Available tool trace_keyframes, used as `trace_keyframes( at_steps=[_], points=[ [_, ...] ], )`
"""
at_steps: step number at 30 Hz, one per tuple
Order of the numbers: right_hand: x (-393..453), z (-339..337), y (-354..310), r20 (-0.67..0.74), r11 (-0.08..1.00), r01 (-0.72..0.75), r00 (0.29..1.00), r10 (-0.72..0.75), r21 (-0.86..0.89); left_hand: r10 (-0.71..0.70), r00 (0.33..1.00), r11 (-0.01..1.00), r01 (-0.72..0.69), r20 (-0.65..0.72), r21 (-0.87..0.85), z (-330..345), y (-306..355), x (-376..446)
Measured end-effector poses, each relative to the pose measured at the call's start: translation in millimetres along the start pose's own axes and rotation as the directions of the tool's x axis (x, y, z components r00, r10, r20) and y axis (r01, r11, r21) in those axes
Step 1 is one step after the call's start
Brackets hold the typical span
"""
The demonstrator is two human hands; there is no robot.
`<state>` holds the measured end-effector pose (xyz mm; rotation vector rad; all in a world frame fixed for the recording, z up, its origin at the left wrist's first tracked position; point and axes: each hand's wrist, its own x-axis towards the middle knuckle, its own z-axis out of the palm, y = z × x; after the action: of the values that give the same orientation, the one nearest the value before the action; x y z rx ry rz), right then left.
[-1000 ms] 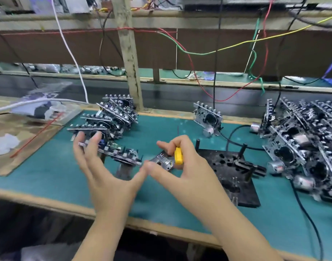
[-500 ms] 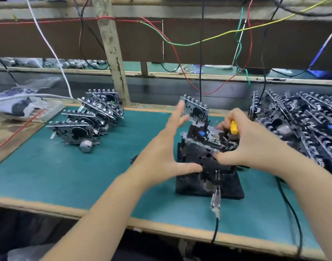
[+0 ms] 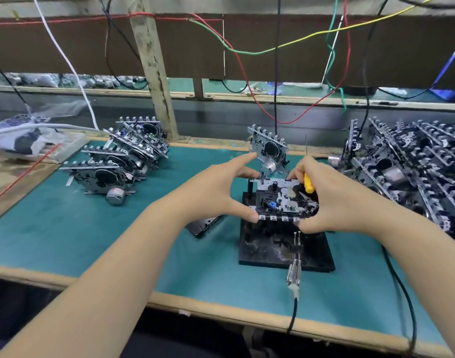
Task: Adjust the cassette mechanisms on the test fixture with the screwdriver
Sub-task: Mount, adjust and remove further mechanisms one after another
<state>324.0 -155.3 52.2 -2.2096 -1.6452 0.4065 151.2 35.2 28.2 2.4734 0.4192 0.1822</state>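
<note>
A cassette mechanism (image 3: 282,200) was seated flat on top of the black test fixture (image 3: 285,250), which stood on the green-topped desk (image 3: 66,241) right of centre. The mechanism was held at both ends. The left hand (image 3: 216,193) was spread wide, its thumb pressed against the near left corner of the mechanism and its fingers reached round the far left edge. The right hand (image 3: 334,200) was curled round the yellow-handled screwdriver (image 3: 308,184), which was kept in the palm with the handle showing between thumb and fingers, while the thumb was pressed against the near right corner of the mechanism. Whether the screwdriver's tip was touching the mechanism could not be told.

A metal clip on a black cable (image 3: 294,275) was lain over the near edge of the fixture and trailed off the near edge of the desk. A flat black part (image 3: 204,226) was seen on the desk just left of the fixture, partly hidden by the left wrist.

A single mechanism (image 3: 269,148) was stood upright just beyond the fixture, near the far edge of the desk. A small group of mechanisms (image 3: 123,161) was piled on the far left of the desk, well apart from the fixture, and a larger heap (image 3: 412,169) was spread on the right. Coloured wires (image 3: 247,51) were hung across the dark panel behind the desk.
</note>
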Motion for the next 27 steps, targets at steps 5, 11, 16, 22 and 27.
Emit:
trace_keyframes(
  at_steps=[5,11,16,22,27],
  points=[
    [-7,-9,6,0.033,0.997,-0.022,0.999,0.025,-0.073,0.017,0.999,0.999,-0.019,0.052,0.038,-1,1,5],
    [-8,-17,17,-0.011,0.998,-0.016,1.000,0.016,-0.066,0.036,0.999,0.999,-0.036,0.010,-0.008,-1,-3,3],
    [-6,-13,15,0.048,0.997,-0.048,0.998,0.051,-0.061,0.001,0.998,1.000,-0.001,0.056,-0.001,0,-3,6],
    [-15,-25,23,0.045,0.993,-0.101,0.994,0.104,-0.065,0.002,0.998,0.998,-0.005,0.062,0.056,0,-2,9],
    [-11,-28,22,0.033,0.988,-0.141,0.989,0.143,-0.055,-0.156,0.987,0.963,0.142,0.047,0.228,2,-17,-9]
  ],
)
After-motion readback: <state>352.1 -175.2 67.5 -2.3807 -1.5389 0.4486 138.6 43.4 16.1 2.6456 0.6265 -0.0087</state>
